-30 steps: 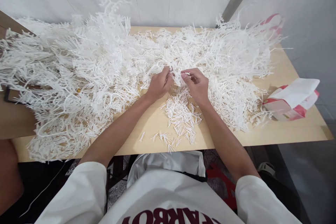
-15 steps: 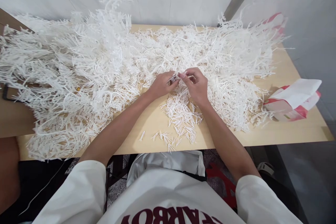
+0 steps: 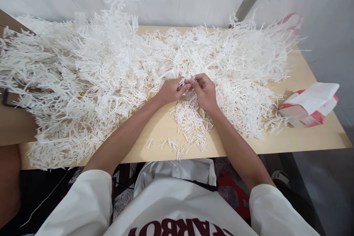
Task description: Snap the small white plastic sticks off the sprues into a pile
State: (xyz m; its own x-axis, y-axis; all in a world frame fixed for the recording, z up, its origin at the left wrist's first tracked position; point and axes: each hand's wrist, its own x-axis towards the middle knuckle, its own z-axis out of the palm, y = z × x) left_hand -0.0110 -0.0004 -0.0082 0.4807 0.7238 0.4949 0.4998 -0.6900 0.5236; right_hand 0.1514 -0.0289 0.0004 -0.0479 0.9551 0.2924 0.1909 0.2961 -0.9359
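The left hand (image 3: 172, 90) and right hand (image 3: 204, 90), fingers nearly closed, pinch a small white piece (image 3: 181, 83) between them above the strewn surface (image 3: 155, 132).

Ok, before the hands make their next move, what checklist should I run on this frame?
1. Left hand and right hand both in view: ok.
2. White piece in the left hand: ok.
3. Right fingers gripping that piece: cannot tell, fingers hide it.
4. Red-and-white packet apart from the right forearm: ok.
5. Table free of loose bits near its front edge: not ok.
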